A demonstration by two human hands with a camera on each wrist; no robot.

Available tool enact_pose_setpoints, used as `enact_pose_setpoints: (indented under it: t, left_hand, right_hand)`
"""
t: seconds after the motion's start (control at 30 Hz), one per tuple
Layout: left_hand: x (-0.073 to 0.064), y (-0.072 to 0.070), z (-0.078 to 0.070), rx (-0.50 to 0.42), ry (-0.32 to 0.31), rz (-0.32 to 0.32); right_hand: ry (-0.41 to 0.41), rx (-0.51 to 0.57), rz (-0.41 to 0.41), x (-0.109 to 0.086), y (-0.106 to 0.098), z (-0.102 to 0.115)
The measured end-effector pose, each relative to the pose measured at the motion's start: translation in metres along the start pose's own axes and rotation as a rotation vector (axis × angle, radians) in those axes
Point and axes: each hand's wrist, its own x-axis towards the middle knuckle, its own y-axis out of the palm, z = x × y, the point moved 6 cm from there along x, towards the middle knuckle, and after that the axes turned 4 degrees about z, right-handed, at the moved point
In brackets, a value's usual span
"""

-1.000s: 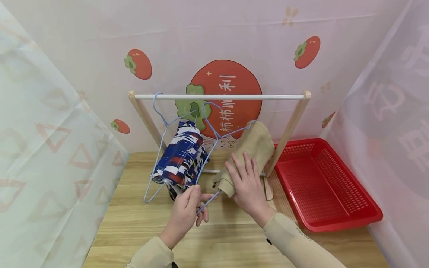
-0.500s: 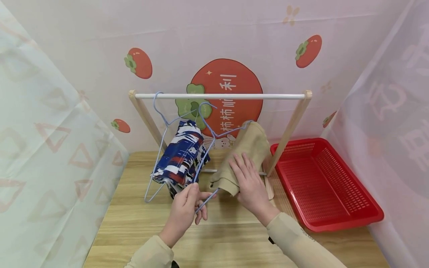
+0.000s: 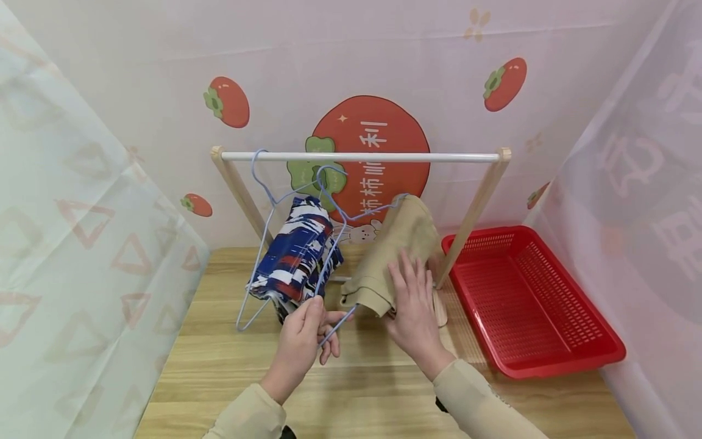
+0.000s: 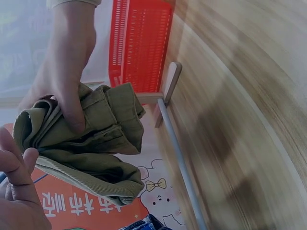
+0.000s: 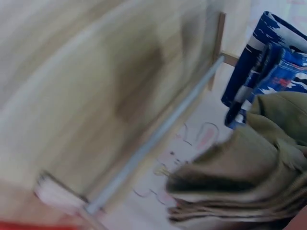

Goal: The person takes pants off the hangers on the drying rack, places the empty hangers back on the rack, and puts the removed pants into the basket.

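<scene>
My left hand point(image 3: 301, 335) pinches the lower corner of a blue wire hanger point(image 3: 336, 328), whose hook is off the rack bar, just below it in the head view. Folded khaki pants point(image 3: 392, 256) hang over the lower bar of this hanger. On their right side lies my right hand point(image 3: 414, 317), fingers along the front; in the left wrist view its thumb point(image 4: 72, 112) presses the cloth from the other side. Blue, white and red patterned shorts point(image 3: 296, 250) hang on a second blue hanger point(image 3: 256, 268), hooked over the rack bar at the left.
A small rack with a white bar point(image 3: 384, 157) and wooden posts point(image 3: 474, 216) stands at the back of the wooden table point(image 3: 219, 360). To its right sits a red perforated basket point(image 3: 554, 368). Printed fabric walls point(image 3: 428, 61) enclose the table.
The held hanger and the khaki pants have shifted slightly left. My right hand has slid toward the pants' right lower edge, and the fold now lies smoother along the bar.
</scene>
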Motion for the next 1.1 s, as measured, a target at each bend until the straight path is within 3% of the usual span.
enact_pose_setpoints:
  t: [0.23,0.57,0.87,1.1]
  left_hand:
    - [-0.002,-0.003,0.001,-0.043,-0.014,-0.019]
    - [-0.001,-0.004,0.001,-0.049,-0.043,-0.002]
    - [0.000,-0.003,0.000,-0.035,-0.057,0.005]
    - [0.001,-0.001,0.002,0.019,-0.085,0.026]
  right_hand:
    - [0.086,0.091,-0.054,-0.008,0.003,-0.012]
    - [0.015,0.240,-0.235,-0.010,-0.011,-0.019]
    - [-0.129,0.185,-0.304,0.002,-0.025,-0.019]
    - [-0.183,0.069,-0.278,0.016,-0.038,-0.015]
